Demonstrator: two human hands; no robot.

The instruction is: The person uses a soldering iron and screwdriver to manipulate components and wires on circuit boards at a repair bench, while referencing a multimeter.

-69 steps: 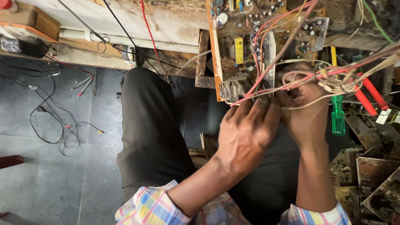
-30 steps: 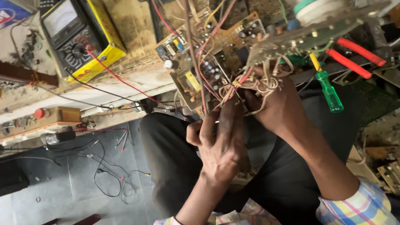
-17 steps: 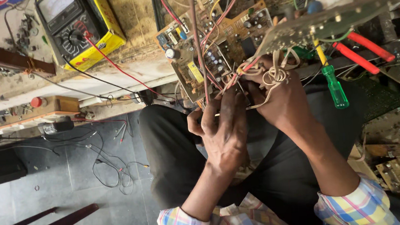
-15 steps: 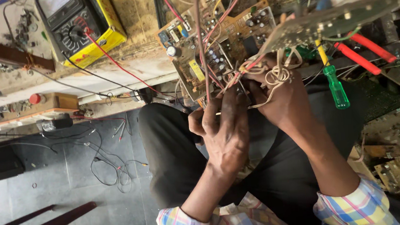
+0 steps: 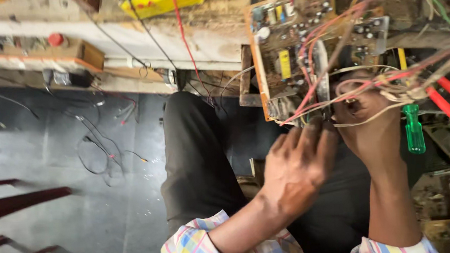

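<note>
Head view: your left hand [image 5: 298, 171] fingertips touch the circuit board [image 5: 304, 45] at upper right; your right hand [image 5: 372, 125] grips its wire bundle [image 5: 387, 84]; work looks mid-way, wires loose

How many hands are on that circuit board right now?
2. The left hand has its fingertips at the circuit board's lower edge; the right hand grips amid the wire bundle beside it.
</note>
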